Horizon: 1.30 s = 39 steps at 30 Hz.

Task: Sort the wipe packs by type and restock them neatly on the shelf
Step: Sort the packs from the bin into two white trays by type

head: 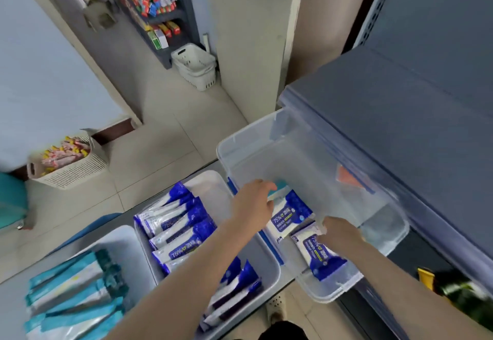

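Head view. A clear plastic bin [221, 150] is seen against the edge of a grey shelf [400, 126]. Three packs are noted inside it: a teal wipe pack [280, 187], largely covered, an upper blue wipe pack [290, 214] marked 75%, and a lower blue wipe pack [322, 257] lying flat nearer the bin's front corner.

The left hand [253, 203] is reached over the bin's left wall. Its fingers are bent downward at the teal wipe pack and the top edge of the upper blue wipe pack. The fingertips are hidden, so it cannot be told whether anything is gripped.

The right hand [342, 233] is placed at the white end of the lower blue wipe pack. Its fingers [326, 226] are curled round that end, and the pack's blue end points away toward the bin's front rim.

Left of the bin, a white tray [210, 182] is filled with rows of blue packs [181, 233] set on edge. Further left, a second tray [120, 241] is recorded holding teal packs [74, 299], also on edge.
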Motion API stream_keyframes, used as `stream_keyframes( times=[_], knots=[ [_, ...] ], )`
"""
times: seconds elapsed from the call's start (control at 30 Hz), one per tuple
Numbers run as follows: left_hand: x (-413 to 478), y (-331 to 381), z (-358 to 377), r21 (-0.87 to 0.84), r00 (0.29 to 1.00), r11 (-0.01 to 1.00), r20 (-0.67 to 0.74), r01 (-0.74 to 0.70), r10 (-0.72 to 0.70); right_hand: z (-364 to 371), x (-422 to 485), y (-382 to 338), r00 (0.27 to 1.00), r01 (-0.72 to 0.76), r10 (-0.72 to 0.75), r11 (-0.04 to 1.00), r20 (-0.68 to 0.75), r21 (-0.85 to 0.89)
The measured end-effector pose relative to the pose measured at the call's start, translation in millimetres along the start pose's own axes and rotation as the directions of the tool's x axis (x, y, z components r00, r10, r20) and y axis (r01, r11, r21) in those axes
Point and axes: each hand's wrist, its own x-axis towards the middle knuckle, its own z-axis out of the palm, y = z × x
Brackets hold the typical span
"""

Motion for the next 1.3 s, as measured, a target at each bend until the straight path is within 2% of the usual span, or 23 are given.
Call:
stream_keyframes(
  times=[0.1, 0.27, 0.43, 0.6, 0.67, 0.73, 0.8, 0.9, 1.13, 1.23, 1.3],
  knots=[
    [29, 14, 22, 0.061, 0.992, 0.996, 0.105, 0.062, -0.069, 9, 18, 4, 0.997, -0.015, 0.019, 0.999, 0.08, -0.049],
    [59, 15, 57, 0.164, 0.949, 0.969, 0.224, 0.186, -0.22, 23, 38, 5, 0.997, -0.049, 0.05, 0.998, 0.064, -0.028],
    [75, 12, 85, 0.254, 0.923, 0.931, 0.219, 0.261, -0.318, 17, 47, 12, 0.998, 0.025, -0.027, 0.999, 0.051, 0.044],
    [81, 10, 100, 0.353, 0.911, 0.915, 0.282, 0.195, -0.302, 1, 33, 26, 0.987, 0.138, -0.144, 0.986, 0.066, 0.097],
    [82, 11, 96, 0.295, 0.921, 0.94, 0.288, 0.174, -0.261, -6, 25, 31, 0.973, 0.205, -0.216, 0.971, 0.082, 0.121],
    [84, 16, 85, 0.14, 0.942, 0.973, 0.26, 0.182, -0.214, -16, 19, 35, 0.962, 0.248, -0.265, 0.95, 0.069, 0.191],
    [83, 22, 69, 0.009, 0.957, 0.986, 0.24, 0.165, -0.162, -26, 14, 35, 0.95, 0.293, -0.311, 0.914, 0.022, 0.279],
    [74, 30, 43, -0.09, 0.955, 0.987, 0.276, 0.135, -0.106, -41, 8, 29, 0.924, 0.378, -0.377, 0.863, -0.072, 0.334],
    [32, 41, 14, -0.108, 0.918, 0.983, 0.385, 0.15, -0.098, -73, -8, -1, 0.909, 0.401, -0.307, 0.826, -0.281, 0.396],
    [14, 36, 4, -0.03, 0.948, 0.984, 0.276, 0.174, -0.159, -74, -5, -23, 0.892, 0.435, -0.291, 0.763, -0.347, 0.478],
    [8, 27, -8, -0.042, 0.96, 0.972, 0.17, 0.232, -0.221, -80, 3, -38, 0.87, 0.474, -0.28, 0.698, -0.405, 0.537]
  ],
)
